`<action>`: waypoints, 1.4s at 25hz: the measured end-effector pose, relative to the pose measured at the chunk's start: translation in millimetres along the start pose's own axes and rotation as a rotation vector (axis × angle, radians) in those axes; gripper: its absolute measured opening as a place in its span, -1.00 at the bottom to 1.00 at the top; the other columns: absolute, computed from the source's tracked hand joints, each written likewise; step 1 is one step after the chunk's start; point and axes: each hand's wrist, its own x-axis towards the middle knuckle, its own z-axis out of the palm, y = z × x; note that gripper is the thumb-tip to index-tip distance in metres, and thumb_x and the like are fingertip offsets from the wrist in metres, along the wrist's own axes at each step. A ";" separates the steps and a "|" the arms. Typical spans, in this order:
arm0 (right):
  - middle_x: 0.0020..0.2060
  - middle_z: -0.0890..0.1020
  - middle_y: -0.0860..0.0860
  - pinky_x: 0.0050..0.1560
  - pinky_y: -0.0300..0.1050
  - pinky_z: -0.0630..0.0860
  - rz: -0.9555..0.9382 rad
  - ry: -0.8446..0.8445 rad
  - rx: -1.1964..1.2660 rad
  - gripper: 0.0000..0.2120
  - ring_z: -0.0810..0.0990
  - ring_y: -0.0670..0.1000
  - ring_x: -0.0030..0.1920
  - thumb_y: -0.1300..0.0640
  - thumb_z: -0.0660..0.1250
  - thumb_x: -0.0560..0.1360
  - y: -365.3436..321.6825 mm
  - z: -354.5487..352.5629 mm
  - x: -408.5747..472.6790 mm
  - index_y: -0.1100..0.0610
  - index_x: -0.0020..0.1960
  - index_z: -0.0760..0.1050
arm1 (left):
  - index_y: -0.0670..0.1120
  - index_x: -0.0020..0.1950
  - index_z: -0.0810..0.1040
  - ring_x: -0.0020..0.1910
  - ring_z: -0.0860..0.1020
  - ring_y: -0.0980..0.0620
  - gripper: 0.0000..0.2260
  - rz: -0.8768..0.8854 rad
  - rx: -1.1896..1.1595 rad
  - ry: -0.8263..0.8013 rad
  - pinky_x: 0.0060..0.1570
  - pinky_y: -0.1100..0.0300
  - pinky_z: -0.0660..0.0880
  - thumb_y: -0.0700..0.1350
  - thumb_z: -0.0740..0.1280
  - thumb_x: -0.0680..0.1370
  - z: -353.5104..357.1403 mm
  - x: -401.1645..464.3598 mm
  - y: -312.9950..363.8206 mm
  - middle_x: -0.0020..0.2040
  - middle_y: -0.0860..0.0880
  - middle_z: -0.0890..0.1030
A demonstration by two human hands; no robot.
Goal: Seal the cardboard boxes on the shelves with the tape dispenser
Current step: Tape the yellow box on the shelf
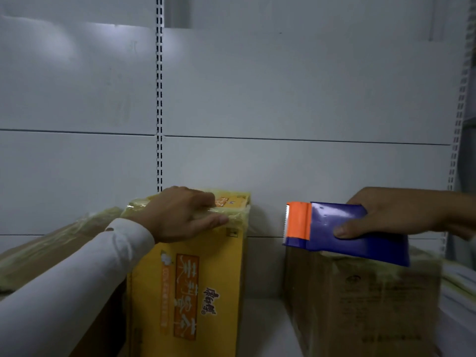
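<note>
The tape dispenser (345,231), blue with an orange front and a toothed white blade at its left end, is held in the air just above the top left edge of a brown cardboard box (365,302). It is gripped by the right hand (394,213), which enters from the right edge of the view: the thumb is pressed against the near blue face and the other fingers are curled over the top, so the fingers are clamped on the dispenser. The blade end is pointed left, toward the gap between the boxes.

Across that gap a yellow box (188,279) with printed characters is stood upright on the shelf (265,328). Its top is covered with glossy clear tape, and the left hand (180,215) is laid flat on it, palm down, fingers straight and close together, pointing right along the upper front edge. A white sleeve (77,279) is worn on this arm, which comes in from the lower left.

Left of the yellow box, another brown box (51,251) is partly hidden behind the sleeve; its top appears to be taped as well, though the dim light makes this uncertain. At the far right edge something pale is seen beside the brown cardboard box, too blurred to be identified.

The boxes are backed by grey-white metal panels (283,86), divided by a slotted upright (159,99), with a second slotted upright (461,99) at the right.
</note>
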 end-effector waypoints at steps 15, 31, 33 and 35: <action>-0.39 0.49 -0.07 -0.42 -0.17 0.29 0.167 0.356 -0.762 -0.61 0.45 -0.07 -0.42 -0.31 0.33 0.38 -39.2 45.4 77.2 0.01 -0.26 0.38 | 0.07 -0.03 0.59 -0.36 0.55 0.09 -0.49 0.008 0.006 0.187 -0.33 0.17 0.47 0.32 -0.06 0.53 27.1 11.8 46.4 -0.28 0.10 0.63; -0.37 0.63 0.05 -0.39 -0.20 0.38 0.152 0.462 -0.359 -0.43 0.51 -0.06 -0.46 -0.37 0.35 0.39 -13.1 24.3 31.6 0.19 -0.18 0.57 | -0.01 -0.11 0.66 -0.31 0.54 0.08 -0.61 -0.109 -0.175 0.141 -0.22 0.17 0.39 0.18 0.12 0.44 13.3 2.1 34.7 -0.25 0.05 0.64; -0.39 0.66 0.08 -0.40 -0.21 0.38 0.109 0.443 -0.311 -0.47 0.52 -0.07 -0.48 -0.33 0.36 0.40 -15.7 17.1 21.7 0.18 -0.23 0.58 | -0.01 0.02 0.67 -0.16 0.58 0.11 -0.58 -0.102 -0.279 0.109 -0.12 0.17 0.47 0.17 0.16 0.40 0.7 -13.2 21.6 -0.11 0.06 0.66; -0.38 0.68 0.08 -0.37 -0.21 0.41 0.069 0.413 -0.248 -0.50 0.57 -0.06 -0.48 -0.31 0.37 0.40 -20.6 12.6 13.3 0.17 -0.23 0.58 | 0.05 0.12 0.64 0.05 0.54 0.15 -0.58 -0.128 -0.381 0.033 0.06 0.21 0.45 0.16 0.19 0.39 -8.3 -24.3 13.0 0.06 0.07 0.61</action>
